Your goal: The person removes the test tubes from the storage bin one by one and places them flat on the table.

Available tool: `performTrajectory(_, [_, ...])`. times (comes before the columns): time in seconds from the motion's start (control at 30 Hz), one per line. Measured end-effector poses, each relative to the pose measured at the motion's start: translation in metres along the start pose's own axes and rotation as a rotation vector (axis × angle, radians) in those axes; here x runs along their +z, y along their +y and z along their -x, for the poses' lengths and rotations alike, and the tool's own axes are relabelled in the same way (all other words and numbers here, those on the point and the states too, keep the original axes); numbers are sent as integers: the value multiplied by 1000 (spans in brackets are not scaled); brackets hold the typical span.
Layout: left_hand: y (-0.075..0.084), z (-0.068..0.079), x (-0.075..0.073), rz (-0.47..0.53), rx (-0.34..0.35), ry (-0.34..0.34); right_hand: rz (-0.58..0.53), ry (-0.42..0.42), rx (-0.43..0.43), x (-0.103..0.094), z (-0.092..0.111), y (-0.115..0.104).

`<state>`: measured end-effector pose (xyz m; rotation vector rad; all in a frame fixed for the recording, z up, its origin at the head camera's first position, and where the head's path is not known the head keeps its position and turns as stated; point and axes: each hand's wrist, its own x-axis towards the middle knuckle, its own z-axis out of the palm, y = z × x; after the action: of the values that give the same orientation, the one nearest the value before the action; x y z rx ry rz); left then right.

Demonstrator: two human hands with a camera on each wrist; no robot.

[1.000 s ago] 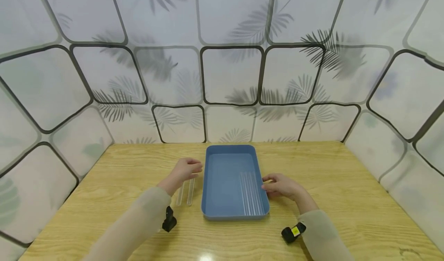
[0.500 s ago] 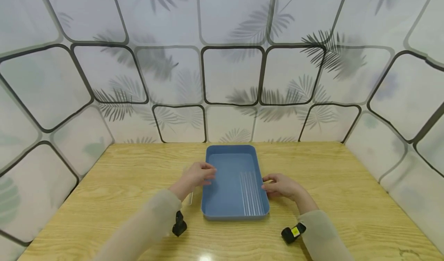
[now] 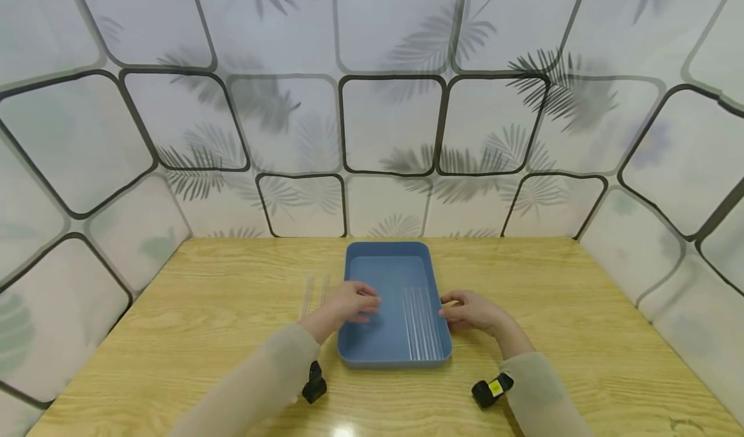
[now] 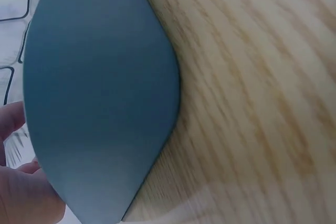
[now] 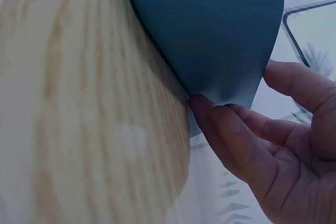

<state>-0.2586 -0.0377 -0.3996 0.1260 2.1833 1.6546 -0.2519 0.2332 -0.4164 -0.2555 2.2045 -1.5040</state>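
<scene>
A blue rectangular tray (image 3: 374, 269) lies on the table in the head view. Along its right side, several clear tubes (image 3: 422, 324) lie side by side. My left hand (image 3: 349, 301) hangs over the tray's left part, fingers bent toward the thumb. Whether a clear tube is between them cannot be made out; in the left wrist view the tray wall (image 4: 100, 77) hides most of that hand. Two more clear tubes (image 3: 307, 295) lie on the table behind the left wrist. My right hand (image 3: 473, 311) touches the tray's right wall, its fingertips (image 5: 199, 103) at the lower edge.
The wooden table (image 3: 244, 263) ends at a patterned fabric wall (image 3: 389, 127) at the back and on both sides. A black wrist camera (image 3: 314, 385) sits below the left cuff and another wrist camera (image 3: 491, 390) by the right cuff.
My left hand has moved right, from above the tubes on the table, across the tray's left rim and over its floor. The right hand and the tray have stayed put.
</scene>
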Motion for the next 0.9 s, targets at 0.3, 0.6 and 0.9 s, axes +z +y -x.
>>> performTrajectory(0.3, [2,1,17,22,-37,-25,3,5,2,0,2,-1])
performTrajectory(0.6, [2,-1,35,48,-78,-42,16,16,3,0,2,-1])
performTrajectory(0.9, [1,-6,47,55,-102,-36,9,16,6,1,-1,-1])
